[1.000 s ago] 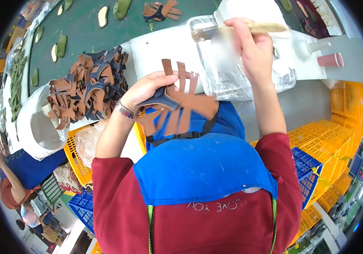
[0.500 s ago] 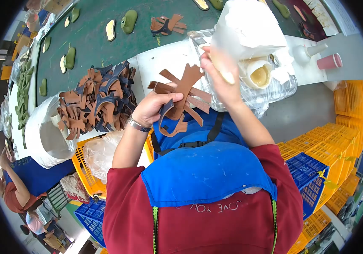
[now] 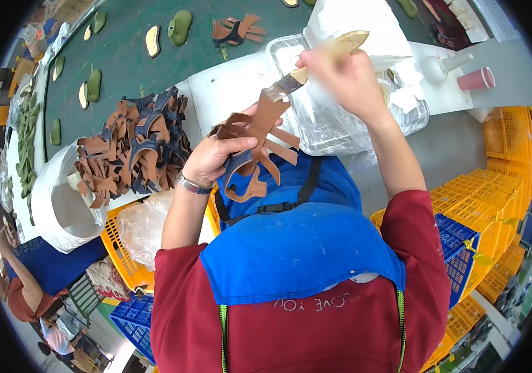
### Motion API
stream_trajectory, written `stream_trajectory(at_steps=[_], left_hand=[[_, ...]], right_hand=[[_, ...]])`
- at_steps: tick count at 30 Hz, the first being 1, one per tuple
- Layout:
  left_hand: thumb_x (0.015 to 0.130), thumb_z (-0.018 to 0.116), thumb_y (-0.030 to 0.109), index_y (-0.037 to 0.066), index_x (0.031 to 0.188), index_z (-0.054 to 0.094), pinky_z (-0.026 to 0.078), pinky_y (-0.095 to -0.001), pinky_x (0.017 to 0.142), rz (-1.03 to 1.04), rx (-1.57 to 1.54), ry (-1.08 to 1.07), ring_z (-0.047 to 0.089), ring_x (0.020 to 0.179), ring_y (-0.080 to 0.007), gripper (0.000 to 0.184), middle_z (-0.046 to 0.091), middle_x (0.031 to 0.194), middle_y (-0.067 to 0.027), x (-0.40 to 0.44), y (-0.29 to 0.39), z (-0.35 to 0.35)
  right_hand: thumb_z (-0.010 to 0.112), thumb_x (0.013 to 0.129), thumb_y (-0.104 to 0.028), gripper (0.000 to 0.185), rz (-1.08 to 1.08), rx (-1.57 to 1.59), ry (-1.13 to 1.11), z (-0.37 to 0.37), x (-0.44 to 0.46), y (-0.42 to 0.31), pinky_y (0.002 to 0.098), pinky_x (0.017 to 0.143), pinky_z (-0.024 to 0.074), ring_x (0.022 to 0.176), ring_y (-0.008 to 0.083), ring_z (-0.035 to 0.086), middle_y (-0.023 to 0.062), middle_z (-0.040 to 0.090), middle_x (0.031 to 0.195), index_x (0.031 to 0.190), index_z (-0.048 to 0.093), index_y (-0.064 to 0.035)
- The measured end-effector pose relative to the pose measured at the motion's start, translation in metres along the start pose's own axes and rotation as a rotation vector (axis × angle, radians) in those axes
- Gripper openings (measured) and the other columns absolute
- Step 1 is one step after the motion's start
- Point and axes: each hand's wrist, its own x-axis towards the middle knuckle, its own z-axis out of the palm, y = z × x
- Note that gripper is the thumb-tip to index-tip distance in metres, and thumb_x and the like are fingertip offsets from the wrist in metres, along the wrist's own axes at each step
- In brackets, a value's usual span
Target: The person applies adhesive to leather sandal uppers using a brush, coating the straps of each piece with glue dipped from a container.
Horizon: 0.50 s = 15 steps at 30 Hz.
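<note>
My left hand (image 3: 219,155) is closed on a brown and navy strapped sandal upper (image 3: 264,127), its straps fanned out over my lap. In my right hand (image 3: 346,78) is a flat brush (image 3: 292,82) with a wooden handle; its bristles touch the top end of the upper. A plastic-wrapped tray (image 3: 328,127) lies beyond, partly behind my right hand, with a white bag (image 3: 371,28) on it. To the left a heap of similar uppers (image 3: 138,146) rests on the table's edge.
The green table (image 3: 129,37) bears green shoes (image 3: 179,27), pale soles (image 3: 152,41) and another upper (image 3: 238,29). A red cup (image 3: 477,79) stands at right. Yellow crates (image 3: 474,202) are stacked right; a co-worker (image 3: 27,292) is at left.
The brush has come from over the tray and container down to the upper. My left hand has turned the upper since the first frame, bringing a flat brown end upward.
</note>
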Motion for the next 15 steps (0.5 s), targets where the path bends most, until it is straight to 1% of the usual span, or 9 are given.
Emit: stream_trajectory(at_steps=[2,4,6,10,13,14,15], left_hand=[[0.073,0.057,0.003,-0.002,0.131,0.029,0.046,-0.0264,0.075,0.045,-0.048,-0.082,0.054,0.093,-0.0173,0.065,0.051,0.115,-0.0176,0.001,0.002,0.002],[0.073,0.056,0.004,-0.001,0.131,0.028,0.046,-0.0261,0.073,0.036,-0.008,-0.016,0.055,0.092,-0.0169,0.066,0.050,0.117,-0.0190,-0.002,0.009,0.011],[0.073,0.056,0.004,-0.001,0.132,0.027,0.046,-0.0257,0.073,0.054,-0.027,0.001,0.055,0.090,-0.0166,0.066,0.050,0.117,-0.0200,-0.003,0.008,0.013],[0.072,0.056,0.004,-0.001,0.132,0.026,0.046,-0.0251,0.072,0.088,-0.082,-0.033,0.056,0.086,-0.0161,0.067,0.051,0.116,-0.0205,0.001,0.000,0.005],[0.072,0.056,0.004,-0.002,0.132,0.026,0.046,-0.0248,0.072,0.076,-0.071,-0.005,0.056,0.084,-0.0158,0.067,0.051,0.115,-0.0200,-0.001,0.005,0.013],[0.072,0.056,0.004,-0.002,0.132,0.026,0.046,-0.0249,0.071,0.069,-0.074,-0.017,0.057,0.084,-0.0158,0.067,0.052,0.114,-0.0198,-0.001,0.006,0.014],[0.072,0.056,0.004,-0.002,0.132,0.026,0.046,-0.0249,0.071,0.062,-0.077,-0.029,0.057,0.084,-0.0158,0.067,0.052,0.114,-0.0197,-0.001,0.007,0.015]], right_hand=[[0.057,0.083,-0.023,0.023,0.018,-0.006,0.009,-0.002,-0.003,0.002,0.0190,0.046,0.0289,0.053,0.0025,0.039,-0.0049,0.047,0.056,0.080,0.065,-0.0018],[0.057,0.082,-0.023,0.022,0.066,-0.019,0.017,-0.005,-0.007,0.003,0.0191,0.046,0.0288,0.053,0.0022,0.039,-0.0053,0.046,0.056,0.079,0.065,-0.0022],[0.057,0.082,-0.022,0.022,0.054,-0.008,0.024,-0.005,-0.010,0.011,0.0188,0.046,0.0285,0.052,0.0018,0.038,-0.0054,0.046,0.056,0.079,0.065,-0.0025],[0.057,0.083,-0.023,0.023,0.099,-0.014,0.048,-0.007,-0.014,0.010,0.0185,0.045,0.0277,0.051,0.0015,0.037,-0.0055,0.046,0.055,0.078,0.065,-0.0019],[0.056,0.083,-0.023,0.024,0.044,0.010,0.121,-0.017,-0.009,0.005,0.0180,0.045,0.0267,0.050,0.0015,0.036,-0.0051,0.047,0.055,0.077,0.065,-0.0012],[0.055,0.083,-0.023,0.025,0.075,0.038,0.139,-0.020,-0.007,0.000,0.0176,0.045,0.0257,0.050,0.0017,0.036,-0.0047,0.047,0.055,0.076,0.064,-0.0011],[0.055,0.083,-0.023,0.025,0.050,0.066,0.117,-0.020,-0.004,-0.005,0.0175,0.045,0.0255,0.050,0.0017,0.036,-0.0046,0.047,0.055,0.076,0.064,-0.0012]])
